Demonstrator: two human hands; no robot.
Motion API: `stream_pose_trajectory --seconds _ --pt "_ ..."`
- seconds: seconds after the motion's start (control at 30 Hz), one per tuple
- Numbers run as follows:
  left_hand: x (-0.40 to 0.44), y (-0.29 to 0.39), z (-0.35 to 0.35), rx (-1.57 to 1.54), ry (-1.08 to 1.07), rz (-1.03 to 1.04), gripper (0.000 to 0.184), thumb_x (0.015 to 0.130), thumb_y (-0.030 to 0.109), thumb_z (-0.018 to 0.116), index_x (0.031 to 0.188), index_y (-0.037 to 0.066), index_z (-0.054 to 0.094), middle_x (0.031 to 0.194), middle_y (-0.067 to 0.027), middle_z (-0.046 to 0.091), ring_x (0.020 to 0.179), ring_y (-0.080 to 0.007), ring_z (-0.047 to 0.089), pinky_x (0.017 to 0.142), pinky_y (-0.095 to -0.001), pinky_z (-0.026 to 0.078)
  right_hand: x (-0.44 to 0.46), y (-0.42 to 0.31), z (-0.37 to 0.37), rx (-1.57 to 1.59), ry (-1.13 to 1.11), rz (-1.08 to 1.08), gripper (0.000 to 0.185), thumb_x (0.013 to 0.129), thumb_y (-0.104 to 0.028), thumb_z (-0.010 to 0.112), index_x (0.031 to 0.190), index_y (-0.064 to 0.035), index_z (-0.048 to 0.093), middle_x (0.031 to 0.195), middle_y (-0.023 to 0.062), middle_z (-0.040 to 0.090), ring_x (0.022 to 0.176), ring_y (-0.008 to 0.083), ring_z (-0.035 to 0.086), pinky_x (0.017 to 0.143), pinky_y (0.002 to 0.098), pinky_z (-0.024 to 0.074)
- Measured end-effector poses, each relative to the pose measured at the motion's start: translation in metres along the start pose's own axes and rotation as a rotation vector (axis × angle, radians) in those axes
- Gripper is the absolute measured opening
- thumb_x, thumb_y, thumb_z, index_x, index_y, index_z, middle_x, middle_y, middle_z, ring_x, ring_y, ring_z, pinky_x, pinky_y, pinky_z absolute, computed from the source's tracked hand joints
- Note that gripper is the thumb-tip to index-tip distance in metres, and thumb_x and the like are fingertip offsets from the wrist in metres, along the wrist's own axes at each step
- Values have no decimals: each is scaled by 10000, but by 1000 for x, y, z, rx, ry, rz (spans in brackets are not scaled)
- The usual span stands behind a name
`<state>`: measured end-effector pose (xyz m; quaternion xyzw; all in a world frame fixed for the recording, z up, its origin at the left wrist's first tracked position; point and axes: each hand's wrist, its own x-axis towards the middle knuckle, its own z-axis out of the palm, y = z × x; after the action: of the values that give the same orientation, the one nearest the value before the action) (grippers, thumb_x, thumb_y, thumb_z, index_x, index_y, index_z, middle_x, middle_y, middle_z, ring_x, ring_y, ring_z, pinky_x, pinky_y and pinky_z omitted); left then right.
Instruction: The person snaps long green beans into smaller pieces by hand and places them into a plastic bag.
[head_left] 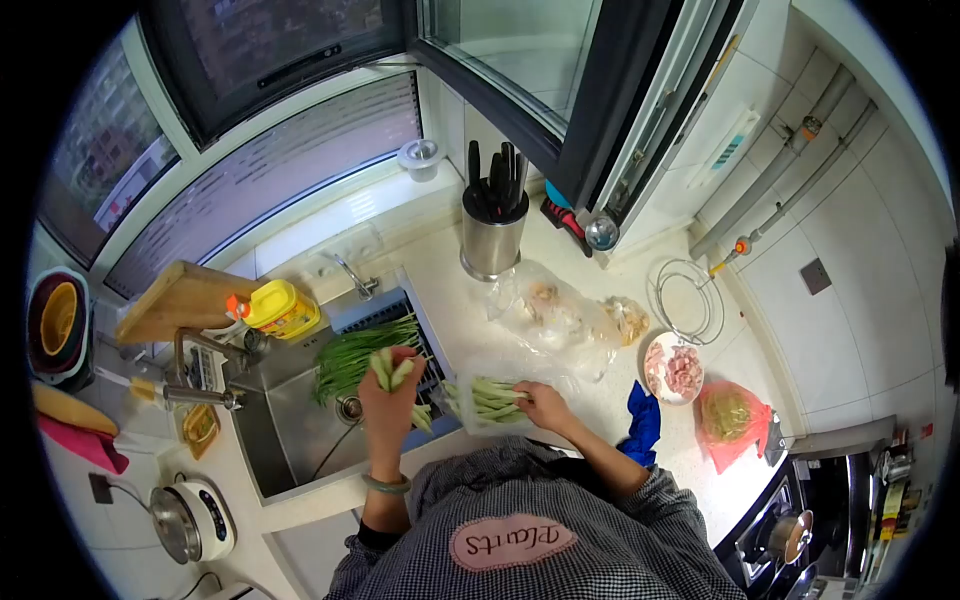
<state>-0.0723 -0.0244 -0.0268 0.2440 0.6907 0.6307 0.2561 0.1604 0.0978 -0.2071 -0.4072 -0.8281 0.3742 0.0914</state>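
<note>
Nearest me, the person's checked apron (pixel 620 540) bears a pink patch (pixel 512 543) with lettering, just in front of the sink (pixel 290 430). The left hand (pixel 388 398), a bracelet (pixel 386 484) at its wrist, is raised over the right part of the sink, its fingers closed round a few thick pale green sticks (pixel 391 368). To the right of the sink, just beside its rim, a clear plastic container (pixel 478 428) holds a heap of slimmer green strips (pixel 492 398). The right hand (pixel 545 407) reaches onto that heap with bent fingers — whether they pinch a strip or merely rest there, I cannot tell.

Inside the sink, towards its far right, long-leaved greens (pixel 365 355) lie beside a blue draining rack (pixel 378 312).

Further right of the sink a blue crumpled bundle (pixel 641 422) sits on the counter, and past it a white plate (pixel 655 372) carries chopped raw meat (pixel 684 374), with a red plastic bag (pixel 718 445) near it.

Beyond the sink's far left corner stands a yellow jug (pixel 283 308); a steel knife holder (pixel 490 245), full of black-handled knives (pixel 497 172), stands beyond its far right corner — an open window (pixel 510 70) above.
</note>
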Motion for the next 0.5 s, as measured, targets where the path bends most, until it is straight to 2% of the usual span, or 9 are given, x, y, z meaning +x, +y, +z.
stream_pose_trajectory --seconds 0.07,0.13,0.17,0.2,0.23,0.27,0.33,0.37,0.5 --pt "-1 -13 8 181 -217 267 250 814 13 680 1056 36 624 843 -37 634 710 -124 595 641 -254 494 -10 -35 -29 108 0 17 244 854 -140 647 1065 -20 665 937 198 683 777 323 675 696 379 526" --pt "-7 -10 22 237 -473 372 336 763 13 664 1095 61 640 997 -85 667 867 -220 660 769 -303 523 -22 -71 -58 128 2 32 243 863 -150 643 1064 -15 665 909 205 681 756 315 676 679 373 522" --pt "-11 -11 32 234 -474 376 336 763 13 664 1095 61 640 997 -85 667 867 -220 660 769 -303 523 -26 -87 -72 151 1 48 244 873 -159 640 1063 -9 665 880 212 680 735 308 677 662 366 518" --pt "-18 -15 44 288 -584 449 345 758 28 656 1100 73 644 1053 -98 657 901 -255 657 787 -322 525 -30 -99 -84 149 5 47 244 873 -159 640 1063 -9 665 880 212 680 735 308 677 662 366 518" --pt "-21 -20 50 341 -695 522 354 753 43 648 1104 86 648 1108 -112 647 935 -289 654 804 -341 527 -34 -110 -95 204 -36 53 248 872 -171 657 1058 -7 664 847 174 682 700 255 663 637 332 507" --pt "-21 -26 52 339 -698 527 354 753 43 648 1104 86 648 1108 -112 647 935 -289 654 804 -341 527 -38 -119 -106 260 -75 60 254 871 -182 674 1052 -5 662 813 136 685 665 202 649 612 297 496" --pt "-20 -33 56 538 -752 549 402 766 60 639 1166 101 633 1129 -120 647 936 -322 642 806 -371 527 -47 -140 -128 282 9 -23 244 864 -169 680 1038 1 660 791 118 674 645 181 625 603 292 489" --pt "-17 -31 55 536 -758 561 402 766 60 639 1166 101 633 1129 -120 647 936 -322 642 806 -371 527 -50 -148 -138 306 86 -108 234 858 -155 687 1024 6 659 768 101 663 625 159 601 595 287 482" --pt "-16 -7 51 440 -719 473 485 749 42 648 1222 141 610 1064 -112 666 911 -309 649 791 -371 530 -60 -156 -157 211 225 -100 191 854 -121 678 989 12 658 758 92 645 625 151 576 593 283 470"
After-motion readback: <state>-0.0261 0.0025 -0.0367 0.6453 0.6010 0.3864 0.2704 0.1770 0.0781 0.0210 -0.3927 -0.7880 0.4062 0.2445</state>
